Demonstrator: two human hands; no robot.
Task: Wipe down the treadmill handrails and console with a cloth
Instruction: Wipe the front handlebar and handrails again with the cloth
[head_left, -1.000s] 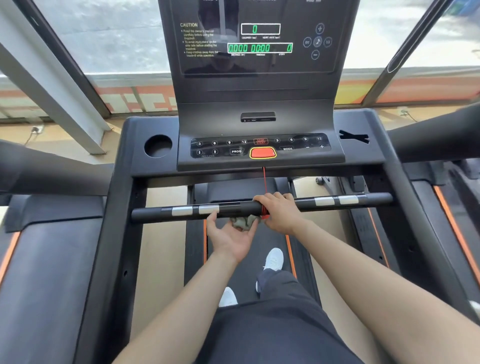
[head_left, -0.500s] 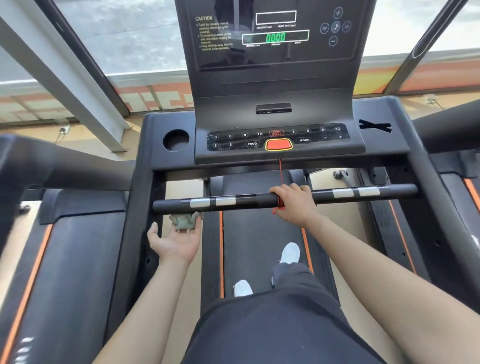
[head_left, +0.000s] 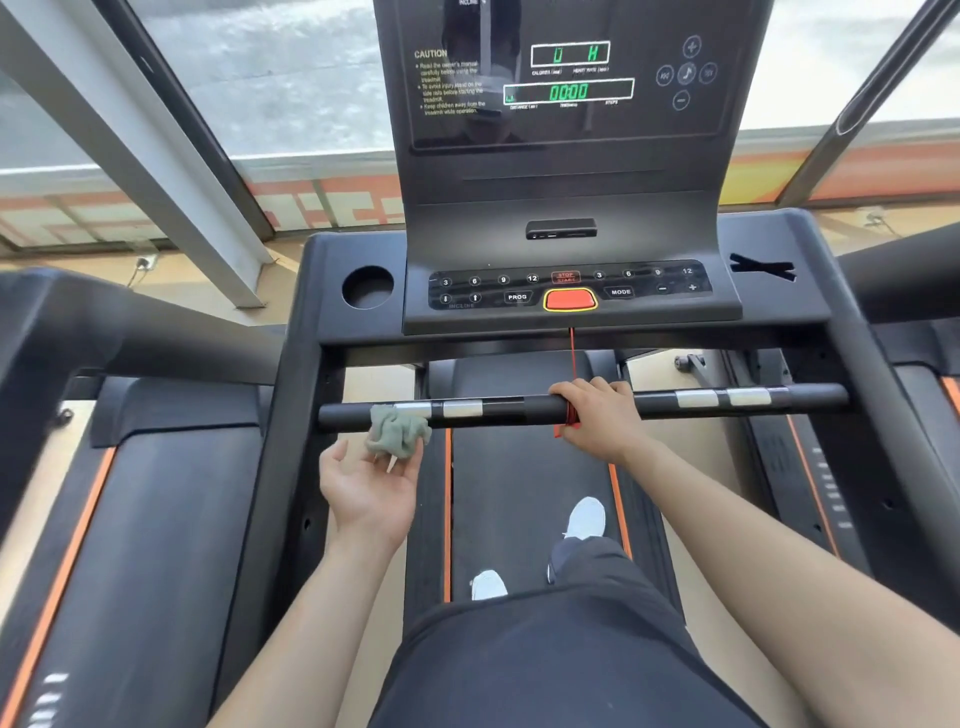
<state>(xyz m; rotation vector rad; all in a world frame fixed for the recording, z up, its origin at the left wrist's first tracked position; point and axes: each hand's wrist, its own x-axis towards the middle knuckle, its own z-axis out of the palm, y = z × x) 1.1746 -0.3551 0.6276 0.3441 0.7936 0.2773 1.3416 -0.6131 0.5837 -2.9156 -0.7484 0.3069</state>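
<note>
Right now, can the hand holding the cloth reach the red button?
Probably yes. The left hand holds the cloth low against the bar, so it must lift over the bar; nothing blocks the red button beyond, and the right hand grips the bar farther right.

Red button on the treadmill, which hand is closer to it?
Right. The right hand grips the handlebar just below the red button; the left hand is farther left, holding the cloth against it.

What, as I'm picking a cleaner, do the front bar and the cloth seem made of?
Front bar: apparently matte black rubber or foam sleeve, little glare; its silver bands look like polished metal. Cloth: soft grey-green fabric, crumpled in folds; weave unclear.
</note>
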